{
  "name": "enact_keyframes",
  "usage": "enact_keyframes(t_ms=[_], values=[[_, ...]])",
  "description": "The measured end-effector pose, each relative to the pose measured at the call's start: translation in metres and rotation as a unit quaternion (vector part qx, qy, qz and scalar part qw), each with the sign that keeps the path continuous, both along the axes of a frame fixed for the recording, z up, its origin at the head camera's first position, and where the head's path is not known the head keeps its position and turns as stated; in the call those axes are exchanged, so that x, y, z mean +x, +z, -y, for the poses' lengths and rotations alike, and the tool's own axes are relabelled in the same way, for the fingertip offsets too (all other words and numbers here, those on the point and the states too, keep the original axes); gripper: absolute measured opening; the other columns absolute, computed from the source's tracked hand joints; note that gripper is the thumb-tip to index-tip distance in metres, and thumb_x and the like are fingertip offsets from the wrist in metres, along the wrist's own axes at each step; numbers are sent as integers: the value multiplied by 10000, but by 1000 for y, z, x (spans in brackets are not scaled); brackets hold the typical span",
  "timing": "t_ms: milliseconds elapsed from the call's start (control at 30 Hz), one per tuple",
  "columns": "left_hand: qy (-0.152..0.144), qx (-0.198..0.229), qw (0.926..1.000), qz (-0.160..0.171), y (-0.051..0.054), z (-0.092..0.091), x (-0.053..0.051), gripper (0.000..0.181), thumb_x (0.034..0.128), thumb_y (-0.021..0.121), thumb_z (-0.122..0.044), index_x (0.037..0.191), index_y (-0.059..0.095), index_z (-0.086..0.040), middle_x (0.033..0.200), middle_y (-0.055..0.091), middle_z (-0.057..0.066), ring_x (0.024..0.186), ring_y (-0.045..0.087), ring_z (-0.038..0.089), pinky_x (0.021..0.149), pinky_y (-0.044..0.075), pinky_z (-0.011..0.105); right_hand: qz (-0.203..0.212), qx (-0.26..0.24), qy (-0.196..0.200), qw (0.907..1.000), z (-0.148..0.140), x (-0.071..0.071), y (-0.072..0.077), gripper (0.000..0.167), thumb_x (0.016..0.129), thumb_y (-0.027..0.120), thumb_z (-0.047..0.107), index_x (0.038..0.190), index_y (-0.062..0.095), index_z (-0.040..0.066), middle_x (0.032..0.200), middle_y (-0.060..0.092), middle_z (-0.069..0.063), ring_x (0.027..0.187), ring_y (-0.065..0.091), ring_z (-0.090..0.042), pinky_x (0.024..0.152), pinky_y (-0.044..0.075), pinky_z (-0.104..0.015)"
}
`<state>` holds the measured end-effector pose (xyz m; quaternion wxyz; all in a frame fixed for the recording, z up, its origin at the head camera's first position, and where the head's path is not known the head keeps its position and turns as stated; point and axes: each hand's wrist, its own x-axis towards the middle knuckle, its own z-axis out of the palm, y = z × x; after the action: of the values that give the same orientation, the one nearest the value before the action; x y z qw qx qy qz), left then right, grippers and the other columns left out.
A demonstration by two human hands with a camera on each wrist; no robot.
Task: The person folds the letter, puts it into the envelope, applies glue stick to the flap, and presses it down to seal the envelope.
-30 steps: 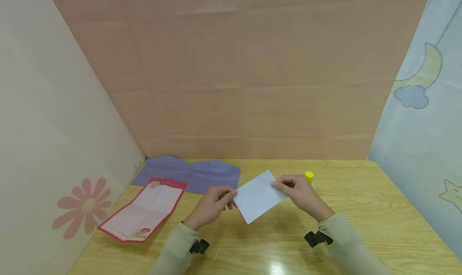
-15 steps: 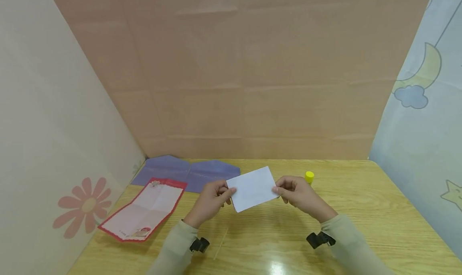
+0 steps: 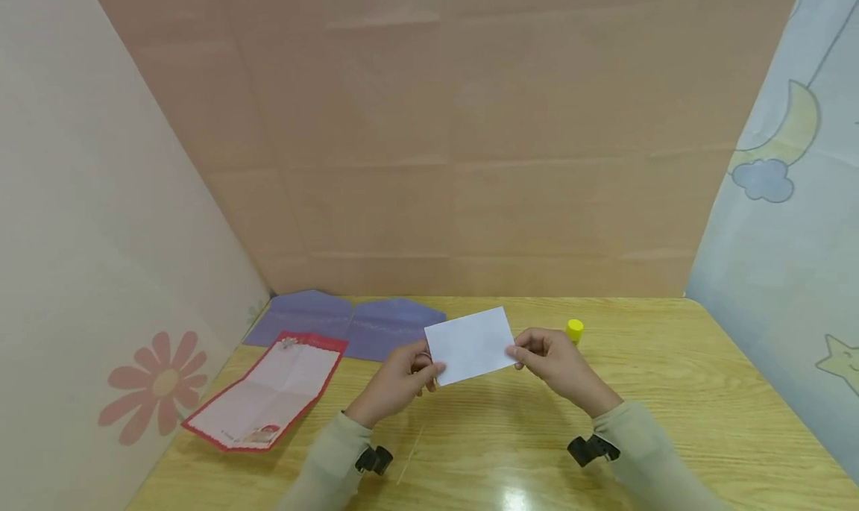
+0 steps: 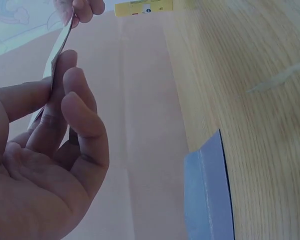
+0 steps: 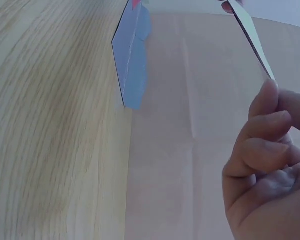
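A white rectangular card (image 3: 470, 346) is held up above the table, its plain side facing the head camera. My left hand (image 3: 394, 380) pinches its lower left corner between thumb and fingers. At the card's right edge, my right hand (image 3: 560, 365) pinches it the same way. Both wrist views show the card (image 4: 59, 52) nearly edge-on, a thin sheet with a darker back. The right wrist view shows my right thumb and forefinger meeting on the end of the card (image 5: 255, 42), the other fingers curled loosely below.
A red-bordered, creased letter sheet (image 3: 275, 388) lies at the left. Behind it are two purple envelopes (image 3: 396, 324) with flaps raised. A yellow tube like a glue stick (image 3: 574, 330) stands behind my right hand. Paper-covered walls (image 3: 470, 160) enclose the wooden table (image 3: 684, 392).
The card has turned from a steep slant to nearly level. My right hand's hold has shifted from the card's upper right part to its lower right edge; my left hand stays at the left side.
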<state>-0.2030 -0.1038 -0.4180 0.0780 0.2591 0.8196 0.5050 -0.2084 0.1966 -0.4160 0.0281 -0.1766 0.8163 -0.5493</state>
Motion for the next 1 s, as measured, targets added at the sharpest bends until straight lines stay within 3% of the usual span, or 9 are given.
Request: enact_keyframes(t_ms=[167, 333, 567, 800, 1000], values=[[-58, -41, 10000, 54, 2, -3, 1, 167, 1007, 616, -254, 1065, 646, -100, 846, 714, 107, 751, 644, 249, 632, 503, 293, -83, 28, -170, 9998, 1, 1, 0, 237, 977, 660, 292, 974, 687, 57, 793, 656, -80, 606, 487, -255, 518, 431, -281], [-49, -107, 9999, 127, 1, -4, 1, 190, 1024, 588, -236, 1061, 698, -85, 856, 718, 57, 778, 651, 225, 668, 536, 332, -117, 15, -181, 9998, -1, 1, 1, 227, 967, 673, 301, 967, 700, 75, 784, 663, -48, 628, 514, -307, 538, 460, -308], [-257, -252, 9987, 373, -2, -2, 2, 218, 1048, 536, -225, 1025, 688, -70, 827, 683, 81, 795, 632, 371, 586, 450, 237, -53, 27, -53, 10000, -3, 1, 2, 207, 951, 696, 298, 965, 716, 92, 769, 586, -40, 630, 503, -263, 542, 439, -292], [-405, -544, 9967, 443, -5, 0, 2, 270, 1045, 543, -232, 880, 652, -48, 848, 693, 175, 740, 597, 352, 578, 427, 234, 175, 209, -27, 9996, -4, 0, 2, 233, 910, 748, 280, 976, 707, 60, 841, 641, -71, 682, 537, -161, 582, 462, -281], [-591, -907, 9925, 571, -7, -3, 4, 258, 1030, 572, -214, 810, 596, -81, 803, 714, 77, 789, 651, 360, 565, 413, 219, 122, 179, -109, 9997, -3, -3, 2, 240, 917, 742, 264, 1066, 709, 78, 821, 602, -113, 661, 517, -149, 556, 447, -270]])
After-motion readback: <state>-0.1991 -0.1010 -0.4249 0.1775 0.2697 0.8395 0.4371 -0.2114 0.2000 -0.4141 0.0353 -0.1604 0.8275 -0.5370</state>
